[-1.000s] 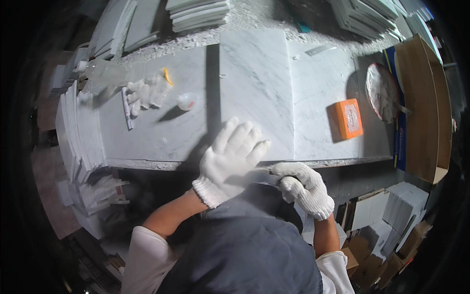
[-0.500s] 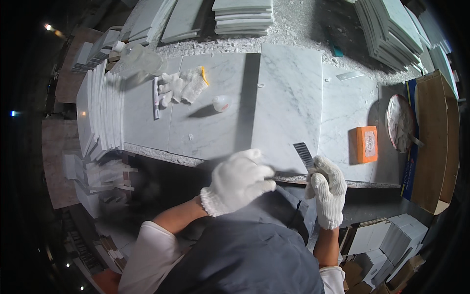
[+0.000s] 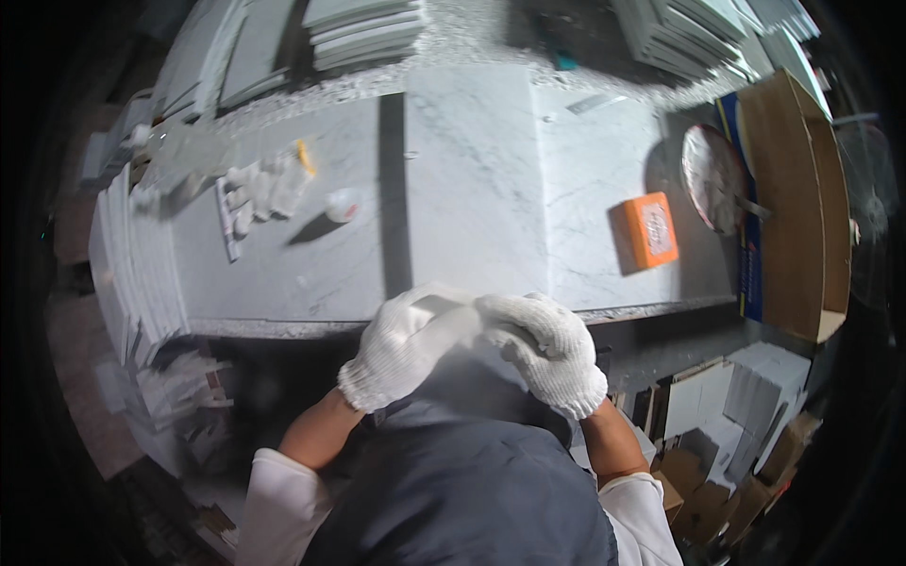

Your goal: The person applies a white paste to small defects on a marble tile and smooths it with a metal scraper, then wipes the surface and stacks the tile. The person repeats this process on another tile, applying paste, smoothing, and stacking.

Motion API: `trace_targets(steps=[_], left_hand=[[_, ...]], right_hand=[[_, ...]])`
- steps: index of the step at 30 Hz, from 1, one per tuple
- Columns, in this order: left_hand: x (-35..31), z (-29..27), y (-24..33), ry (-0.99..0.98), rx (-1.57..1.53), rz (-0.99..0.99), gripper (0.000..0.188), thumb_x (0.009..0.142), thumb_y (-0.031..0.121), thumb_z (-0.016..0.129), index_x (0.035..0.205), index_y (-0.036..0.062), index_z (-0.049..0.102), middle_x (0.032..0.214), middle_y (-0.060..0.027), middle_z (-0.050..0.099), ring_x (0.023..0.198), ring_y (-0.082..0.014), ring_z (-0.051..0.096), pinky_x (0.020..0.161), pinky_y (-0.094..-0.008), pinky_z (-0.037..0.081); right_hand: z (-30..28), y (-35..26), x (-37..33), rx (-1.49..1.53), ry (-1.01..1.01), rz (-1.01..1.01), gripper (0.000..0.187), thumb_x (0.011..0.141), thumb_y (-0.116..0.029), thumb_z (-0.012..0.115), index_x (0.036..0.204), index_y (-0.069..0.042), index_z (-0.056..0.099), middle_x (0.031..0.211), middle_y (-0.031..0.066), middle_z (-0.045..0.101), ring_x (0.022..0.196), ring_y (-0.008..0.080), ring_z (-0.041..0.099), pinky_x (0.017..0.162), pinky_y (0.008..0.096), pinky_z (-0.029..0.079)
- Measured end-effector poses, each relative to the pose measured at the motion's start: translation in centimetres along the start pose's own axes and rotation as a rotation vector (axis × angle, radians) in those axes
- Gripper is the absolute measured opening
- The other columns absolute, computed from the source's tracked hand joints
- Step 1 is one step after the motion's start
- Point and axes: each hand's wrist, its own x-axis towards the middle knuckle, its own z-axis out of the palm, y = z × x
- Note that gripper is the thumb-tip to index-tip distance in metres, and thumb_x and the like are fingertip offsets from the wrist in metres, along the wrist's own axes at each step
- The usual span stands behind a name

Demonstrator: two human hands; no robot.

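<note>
The left hand [image 3: 406, 335] and the right hand [image 3: 547, 354], both gloved in white knit, come together at the near edge of the table [image 3: 274, 328]. The left is half curled, its fingers bent inward toward the other hand; the right has its fingers folded over, with the tips meeting the left's. Blur and the gloves hide the space between them, so I cannot tell what, if anything, either one has hold of.

Just beyond lies a pale grey-veined marble slab [image 3: 477, 179], long side running away from the person, between a left-hand slab [image 3: 283, 283] and a right-hand slab [image 3: 604, 170]. Whether the gloves touch its near end cannot be told.

On the left-hand slab sit a small translucent rounded container [image 3: 342, 205], a bunched white knit glove [image 3: 269, 186] with yellow trim, and — just beside the glove — a slim white pen-like stick [image 3: 227, 219]. A clear plastic bottle [image 3: 189, 156] lies behind them, near a row of upright slabs [image 3: 137, 264].

To the right, an orange box [image 3: 651, 229] with a pale label lies near a round dish [image 3: 713, 179] holding whitish material; beyond the dish is a long open cardboard carton [image 3: 797, 198]. Stacked slabs [image 3: 366, 33] stand at the back.
</note>
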Motion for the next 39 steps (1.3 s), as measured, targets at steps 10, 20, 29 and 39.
trace_targets(steps=[10,20,29,39], left_hand=[[-1.5,-9.3,-2.9,0.668,0.238,0.388,0.019,0.100,0.007,0.061,0.117,-0.0020,0.065,0.103,-0.0032,0.068,0.090,-0.0087,0.061,0.085,-0.0242,0.051],[-1.0,-22.4,-6.9,1.182,1.338,-0.284,0.055,0.093,0.051,0.063,0.132,0.0120,0.062,0.123,-0.0182,0.066,0.119,-0.0372,0.059,0.102,-0.0478,0.043],[-0.8,-24.8,-7.2,1.149,1.192,-0.246,0.042,0.096,0.040,0.061,0.127,0.0117,0.065,0.115,-0.0173,0.071,0.109,-0.0399,0.064,0.095,-0.0519,0.047],[-3.5,-25.5,-9.4,1.221,0.672,-0.105,0.040,0.095,0.026,0.068,0.126,0.0011,0.065,0.095,-0.0075,0.069,0.086,-0.0180,0.065,0.073,-0.0329,0.047]], right_hand=[[-12.6,4.9,-2.3,-0.030,0.860,0.144,0.029,0.097,0.003,0.066,0.124,-0.004,0.072,0.112,0.0043,0.073,0.077,0.0045,0.062,0.062,0.0181,0.049],[-22.4,12.3,-1.6,-1.112,0.680,0.217,0.021,0.099,-0.021,0.066,0.110,-0.005,0.073,0.105,0.0123,0.074,0.097,0.0308,0.071,0.087,0.0368,0.055],[-20.7,9.4,-2.4,-1.128,0.847,0.153,0.032,0.099,-0.021,0.071,0.127,-0.007,0.071,0.118,0.0123,0.070,0.101,0.0253,0.069,0.085,0.0349,0.055],[-7.6,6.8,-1.7,-0.101,0.634,0.031,0.034,0.100,-0.012,0.069,0.134,-0.004,0.066,0.111,0.0025,0.064,0.070,0.0041,0.053,0.059,0.0202,0.046]])
